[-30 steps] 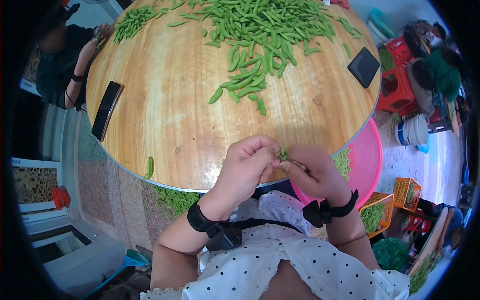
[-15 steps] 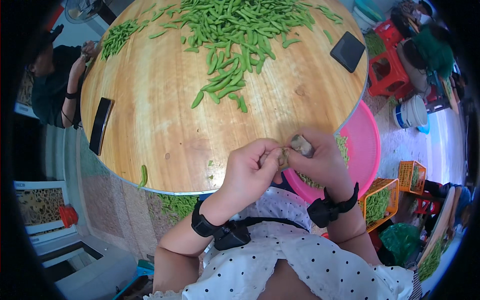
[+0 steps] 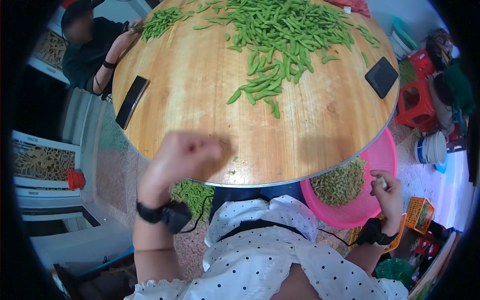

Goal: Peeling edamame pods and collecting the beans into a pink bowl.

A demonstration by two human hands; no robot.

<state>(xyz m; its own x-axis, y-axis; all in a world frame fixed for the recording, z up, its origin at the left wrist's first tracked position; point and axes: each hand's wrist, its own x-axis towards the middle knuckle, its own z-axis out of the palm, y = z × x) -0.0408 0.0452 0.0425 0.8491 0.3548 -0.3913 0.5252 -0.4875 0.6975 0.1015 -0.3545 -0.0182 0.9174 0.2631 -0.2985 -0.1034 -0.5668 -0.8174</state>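
My left hand (image 3: pixel 182 156) is over the near left edge of the round wooden table (image 3: pixel 185 100). It is smeared by motion, so its fingers and anything in them cannot be made out. My right hand (image 3: pixel 389 194) is above the right side of a pink basket (image 3: pixel 384 160) that holds shelled beans (image 3: pixel 340 182). Its fingers are loosely curled and apart, and a pale grey covering shows at the thumb. Nothing else is visible in that hand. A large heap of green bean pods (image 3: pixel 285 30) lies at the table's far side, with a loose cluster trailing toward me.
A dark phone (image 3: pixel 132 102) lies on the left of the table, a black flat device (image 3: pixel 381 77) on the right. Another person (image 3: pixel 95 55) sits at far left by a small pod pile (image 3: pixel 161 24). More pods (image 3: pixel 192 196) lie below the table. Red stools (image 3: pixel 416 105) and a white bucket (image 3: pixel 431 148) stand right.
My hands were together at the near table edge and have parted. The left has swung left over the edge, where a single pod lay; the right has moved right, over the basket. The view has shifted.
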